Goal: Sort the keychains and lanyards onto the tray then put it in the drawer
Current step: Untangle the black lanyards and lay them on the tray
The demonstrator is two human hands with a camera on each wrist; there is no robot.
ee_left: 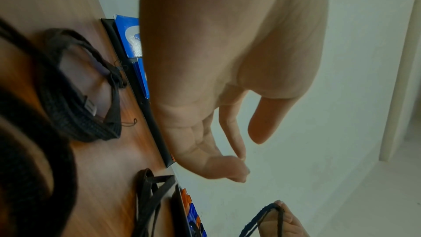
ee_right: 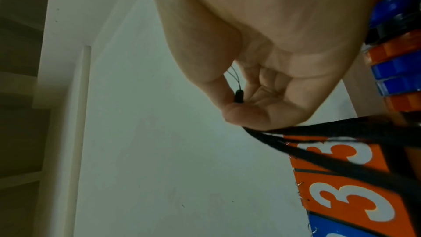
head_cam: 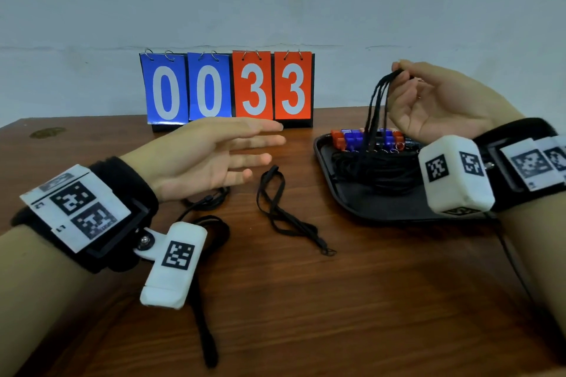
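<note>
Head view, looking down: a brown wooden table (head_cam: 306, 300) fills the lower two thirds of the frame, with a pale wall behind it. At upper centre, against the wall, stands a flip scoreboard (head_cam: 227, 89) with two blue cards reading 0 0 and two orange cards reading 3 3. At right centre a black tray (head_cam: 367, 208) lies flat on the table. A tangle of black lanyards (head_cam: 376, 168) sits in its middle, and a row of orange and blue keychains (head_cam: 367, 138) lines its far edge.

Above the tray, the right hand (head_cam: 441, 101) is raised with thumb and fingertips pinched together, holding a bunch of lanyard straps (head_cam: 378, 101) that hang down to the pile on the tray. The right wrist view confirms the pinch on the black straps.

At left centre, the left hand (head_cam: 211, 156) hovers above the table, fingers straight and slightly spread, holding nothing.

On the table at centre lies a loose thin black lanyard (head_cam: 284, 214). Another lanyard (head_cam: 211, 197) lies just below the left hand, and a wider black strap (head_cam: 205, 315) runs toward the bottom edge.
</note>
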